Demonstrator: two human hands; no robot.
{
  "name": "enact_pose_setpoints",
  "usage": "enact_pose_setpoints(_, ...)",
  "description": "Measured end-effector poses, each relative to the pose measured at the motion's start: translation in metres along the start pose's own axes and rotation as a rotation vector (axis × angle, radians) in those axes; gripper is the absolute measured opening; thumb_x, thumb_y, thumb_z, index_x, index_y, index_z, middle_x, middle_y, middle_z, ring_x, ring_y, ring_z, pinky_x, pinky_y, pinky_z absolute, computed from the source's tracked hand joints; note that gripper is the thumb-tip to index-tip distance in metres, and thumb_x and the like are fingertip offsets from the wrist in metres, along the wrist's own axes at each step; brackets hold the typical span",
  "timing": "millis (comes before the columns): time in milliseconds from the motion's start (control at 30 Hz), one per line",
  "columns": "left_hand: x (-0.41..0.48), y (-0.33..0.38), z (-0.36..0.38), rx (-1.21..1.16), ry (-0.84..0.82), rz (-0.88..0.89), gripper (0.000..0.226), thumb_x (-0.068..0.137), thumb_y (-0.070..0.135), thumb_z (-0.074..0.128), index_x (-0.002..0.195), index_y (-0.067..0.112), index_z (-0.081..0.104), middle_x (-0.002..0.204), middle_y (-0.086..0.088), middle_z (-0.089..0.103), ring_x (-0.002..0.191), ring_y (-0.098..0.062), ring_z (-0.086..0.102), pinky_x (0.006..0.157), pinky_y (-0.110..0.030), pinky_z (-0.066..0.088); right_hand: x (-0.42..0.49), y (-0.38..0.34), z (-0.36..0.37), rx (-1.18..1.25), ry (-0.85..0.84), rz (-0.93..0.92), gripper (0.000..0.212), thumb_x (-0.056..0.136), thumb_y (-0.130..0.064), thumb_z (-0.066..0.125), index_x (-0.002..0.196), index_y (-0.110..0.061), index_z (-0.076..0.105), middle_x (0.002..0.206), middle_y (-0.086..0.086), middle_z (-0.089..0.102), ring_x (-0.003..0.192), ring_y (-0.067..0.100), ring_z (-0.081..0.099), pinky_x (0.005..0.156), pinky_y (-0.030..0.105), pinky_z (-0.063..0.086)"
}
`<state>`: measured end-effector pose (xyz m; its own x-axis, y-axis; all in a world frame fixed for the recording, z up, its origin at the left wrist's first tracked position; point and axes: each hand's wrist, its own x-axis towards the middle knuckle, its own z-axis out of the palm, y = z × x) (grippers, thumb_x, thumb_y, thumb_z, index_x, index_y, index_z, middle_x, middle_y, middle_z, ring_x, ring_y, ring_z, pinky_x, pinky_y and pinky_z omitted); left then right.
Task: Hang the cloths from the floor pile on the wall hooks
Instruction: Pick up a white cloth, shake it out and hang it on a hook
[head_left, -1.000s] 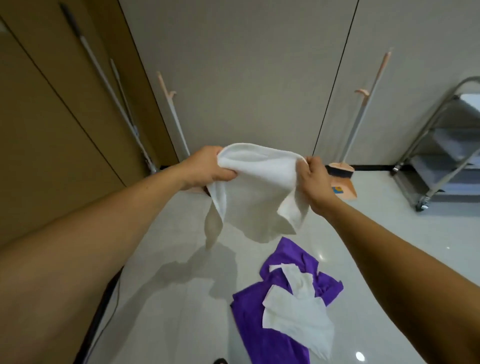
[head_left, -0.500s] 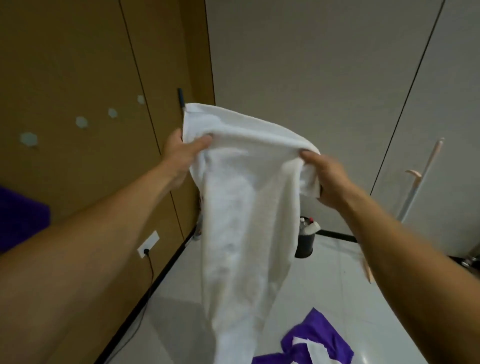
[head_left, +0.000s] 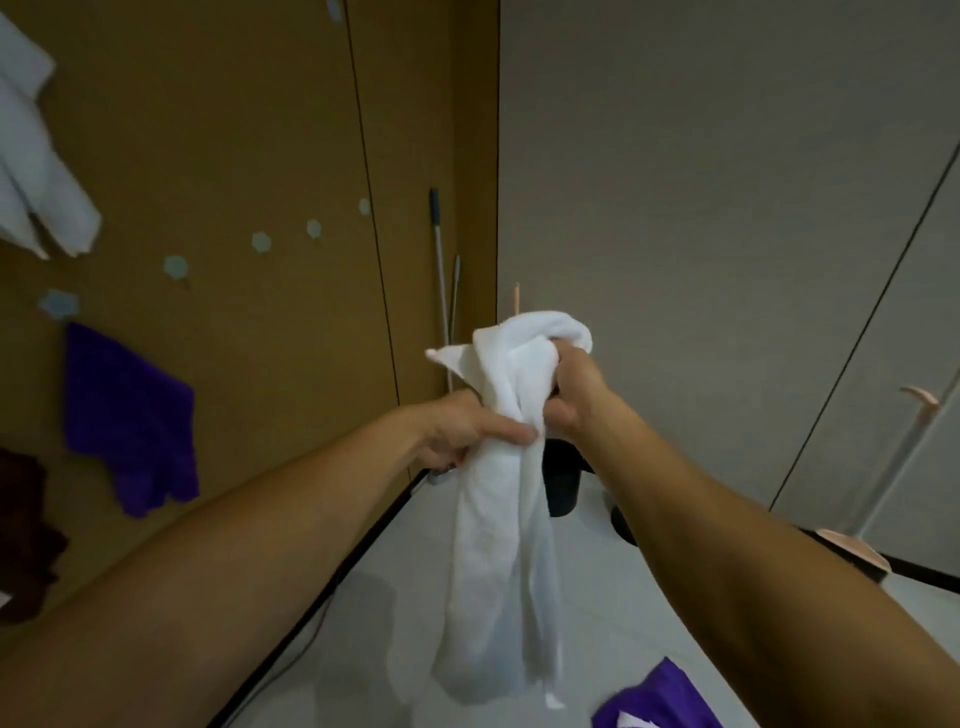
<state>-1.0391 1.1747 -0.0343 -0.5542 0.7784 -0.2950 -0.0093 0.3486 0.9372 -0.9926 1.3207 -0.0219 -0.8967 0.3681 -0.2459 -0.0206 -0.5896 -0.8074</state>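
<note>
The left hand (head_left: 462, 431) is curled round the gathered white cloth (head_left: 498, 545), thumb laid across it, and the right hand (head_left: 574, 389) is clenched on its bunched top, at the centre of the frame. The cloth's length is left dangling between the forearms. Pale wall hooks (head_left: 261, 242), a hung purple cloth (head_left: 130, 415) and a hung white cloth (head_left: 31, 156) are seen at left; the floor pile (head_left: 660, 696) is seen at lower right.

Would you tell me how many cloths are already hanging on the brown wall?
3: a white cloth at the upper left, a purple cloth below it, and a dark red cloth at the left edge, partly cut off. More may hang beyond the frame.
</note>
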Motion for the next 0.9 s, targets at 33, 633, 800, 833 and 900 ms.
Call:
enact_pose_setpoints(33, 0.002, 0.001, -0.004, 0.015, 0.087, 0.002, 0.068, 0.073, 0.021, 0.080, 0.133, 0.018, 0.048, 0.124, -0.011, 0.060, 0.115, -0.032, 0.056, 0.098, -0.053, 0.046, 0.001, 0.003, 0.006, 0.027, -0.070, -0.013, 0.040, 0.095, -0.036, 0.055, 0.113, -0.002, 0.063, 0.112, 0.021, 0.068, 0.108, 0.036, 0.064, 0.093, 0.052, 0.051)
enact_pose_setpoints(633, 0.018, -0.010, -0.143, -0.504, -0.104, 0.160, 0.050, 0.087, 0.029, 0.064, 0.131, 0.006, 0.056, 0.129, -0.019, 0.059, 0.122, -0.035, 0.055, 0.106, -0.048, 0.040, 0.064, 0.026, 0.093, -0.462, -0.084, -0.221, 0.031, 0.087, -0.031, 0.069, 0.112, -0.012, 0.065, 0.097, 0.007, 0.075, 0.089, 0.024, 0.073, 0.074, 0.035, 0.060)
enact_pose_setpoints(800, 0.017, -0.019, -0.190, -0.396, 0.323, 0.089, 0.031, 0.087, 0.028, 0.065, 0.114, 0.013, 0.062, 0.104, -0.012, 0.073, 0.099, -0.030, 0.068, 0.095, -0.048, 0.050, 0.079, 0.040, 0.107, -0.579, -0.101, -0.152, 0.019, 0.098, -0.031, 0.051, 0.111, -0.020, 0.060, 0.103, 0.003, 0.070, 0.097, 0.023, 0.067, 0.071, 0.036, 0.057)
enact_pose_setpoints(833, 0.016, -0.021, -0.199, -0.392, 0.359, 0.099, 0.032, 0.087, 0.028, 0.064, 0.115, 0.012, 0.062, 0.103, -0.011, 0.073, 0.098, -0.030, 0.068, 0.094, -0.048, 0.050, 0.083, 0.041, 0.110, -0.588, -0.065, -0.174, 0.022, 0.099, -0.027, 0.049, 0.115, -0.016, 0.059, 0.107, 0.007, 0.068, 0.098, 0.026, 0.066, 0.070, 0.039, 0.059)
enact_pose_setpoints(900, 0.014, -0.021, -0.216, -0.456, 0.403, 0.141, 0.033, 0.088, 0.025, 0.063, 0.116, 0.008, 0.063, 0.098, -0.012, 0.074, 0.094, -0.029, 0.069, 0.089, -0.045, 0.053, 0.088, 0.035, 0.117, -0.491, 0.095, -0.244, 0.028, 0.096, -0.020, 0.053, 0.120, -0.008, 0.057, 0.113, 0.014, 0.066, 0.099, 0.033, 0.065, 0.079, 0.050, 0.058)
